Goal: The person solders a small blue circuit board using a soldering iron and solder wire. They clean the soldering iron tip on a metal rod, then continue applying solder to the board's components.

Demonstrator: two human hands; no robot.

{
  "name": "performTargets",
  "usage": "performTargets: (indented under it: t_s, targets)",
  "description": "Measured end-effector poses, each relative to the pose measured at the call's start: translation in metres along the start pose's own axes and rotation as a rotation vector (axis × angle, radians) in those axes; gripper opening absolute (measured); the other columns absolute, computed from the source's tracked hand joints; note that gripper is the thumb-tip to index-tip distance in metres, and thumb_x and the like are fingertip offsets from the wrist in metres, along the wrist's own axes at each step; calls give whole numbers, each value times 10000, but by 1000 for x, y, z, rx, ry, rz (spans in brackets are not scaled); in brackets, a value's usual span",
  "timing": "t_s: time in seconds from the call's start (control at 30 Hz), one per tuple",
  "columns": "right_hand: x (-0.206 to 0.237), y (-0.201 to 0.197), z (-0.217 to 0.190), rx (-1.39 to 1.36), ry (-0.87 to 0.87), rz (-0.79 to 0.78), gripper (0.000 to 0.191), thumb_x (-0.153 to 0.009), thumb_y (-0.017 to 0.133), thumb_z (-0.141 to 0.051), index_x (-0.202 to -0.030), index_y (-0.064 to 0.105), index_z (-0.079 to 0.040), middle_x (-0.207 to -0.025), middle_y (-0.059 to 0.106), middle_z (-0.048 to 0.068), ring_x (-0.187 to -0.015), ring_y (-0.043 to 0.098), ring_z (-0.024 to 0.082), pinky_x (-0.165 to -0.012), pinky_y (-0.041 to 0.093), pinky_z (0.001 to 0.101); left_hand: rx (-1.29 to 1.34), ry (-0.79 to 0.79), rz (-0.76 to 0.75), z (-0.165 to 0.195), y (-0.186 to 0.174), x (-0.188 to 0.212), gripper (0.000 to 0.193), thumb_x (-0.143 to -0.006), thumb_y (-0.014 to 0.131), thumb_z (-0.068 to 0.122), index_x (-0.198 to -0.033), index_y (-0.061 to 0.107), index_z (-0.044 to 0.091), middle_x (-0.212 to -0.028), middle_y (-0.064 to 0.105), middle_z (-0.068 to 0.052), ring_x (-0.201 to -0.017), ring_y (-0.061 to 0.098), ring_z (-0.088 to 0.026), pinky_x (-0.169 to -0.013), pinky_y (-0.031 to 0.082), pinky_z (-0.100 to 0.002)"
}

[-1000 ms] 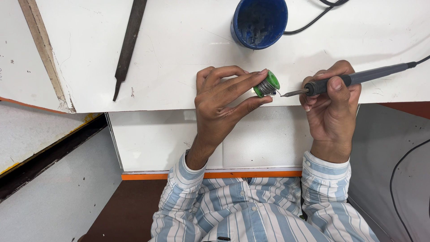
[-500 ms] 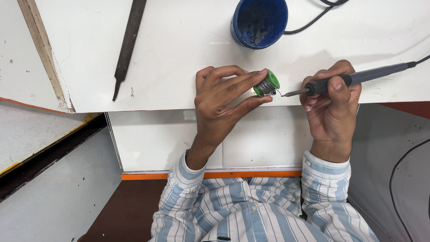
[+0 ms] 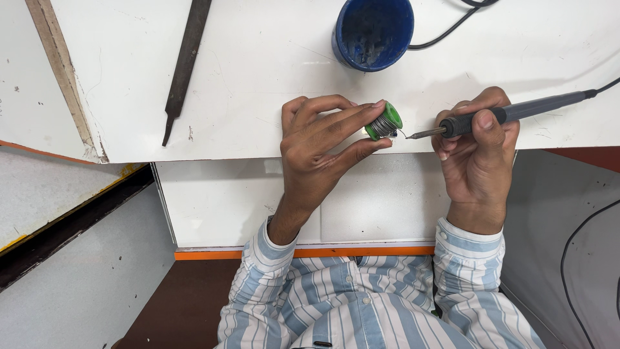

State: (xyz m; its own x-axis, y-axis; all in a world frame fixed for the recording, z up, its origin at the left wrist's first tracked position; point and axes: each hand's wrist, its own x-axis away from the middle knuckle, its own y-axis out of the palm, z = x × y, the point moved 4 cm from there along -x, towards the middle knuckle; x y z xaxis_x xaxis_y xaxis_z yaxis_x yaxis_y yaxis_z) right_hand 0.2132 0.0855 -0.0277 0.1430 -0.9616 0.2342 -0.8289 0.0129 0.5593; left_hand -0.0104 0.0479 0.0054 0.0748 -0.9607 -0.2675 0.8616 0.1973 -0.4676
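Solder spool (image 3: 383, 121), small and green, pinched between thumb and fingertips of the left hand (image 3: 321, 144) at the near edge of the white table (image 3: 258, 64). Soldering iron (image 3: 497, 116) gripped pen-style in the right hand (image 3: 479, 150), tip just beside the spool, perhaps touching a thin wire end there. Farther back, a blue cup (image 3: 373, 32) and a dark file (image 3: 186, 58).

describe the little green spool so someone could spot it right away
On the white table, below the blue cup, the left hand pinches the spool near the front edge. It is the only green thing, wound with grey wire, facing the iron's tip.
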Motion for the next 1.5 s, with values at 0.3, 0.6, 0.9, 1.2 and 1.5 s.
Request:
performTargets:
  t_s: [0.3,0.6,0.9,1.2,1.5]
  targets:
    - [0,0,0,1,2,6,285,-1046,764,-246,-939,594,-44,-730,656,119,-623,628,142,-494,480,225,-4,1,5,1,1,0,420,-831,824,343,-1218,695,239,-1131,762,92,-1131,641,-110,-1070,358,-365]
    - [0,0,0,6,1,11,286,-1045,764,-246,-936,592,-45,-725,650,118,-615,619,139,-487,476,224,-6,6,12,1,0,0,433,-832,828,341,-1229,690,239,-1125,763,92,-1122,646,-111,-1057,363,-350]
    - [0,-1,0,5,-2,10,291,-1049,763,-248,-933,592,-43,-716,647,120,-605,616,142,-483,475,227,-14,13,11,1,0,-1,433,-836,825,345,-1233,687,239,-1114,766,88,-1118,646,-111,-1057,363,-349]
    - [0,0,0,3,-5,13,291,-1052,761,-251,-937,594,-43,-717,648,117,-608,624,140,-481,478,223,-13,17,15,1,1,0,434,-840,826,337,-1238,682,242,-1118,763,91,-1123,645,-111,-1062,363,-350]
    - [2,0,-1,28,-38,15,296,-1052,770,-239,-942,577,-43,-730,637,109,-617,612,146,-506,480,224,4,24,53,1,1,1,440,-832,843,300,-1235,676,245,-1144,752,91,-1111,652,-110,-1015,368,-333]
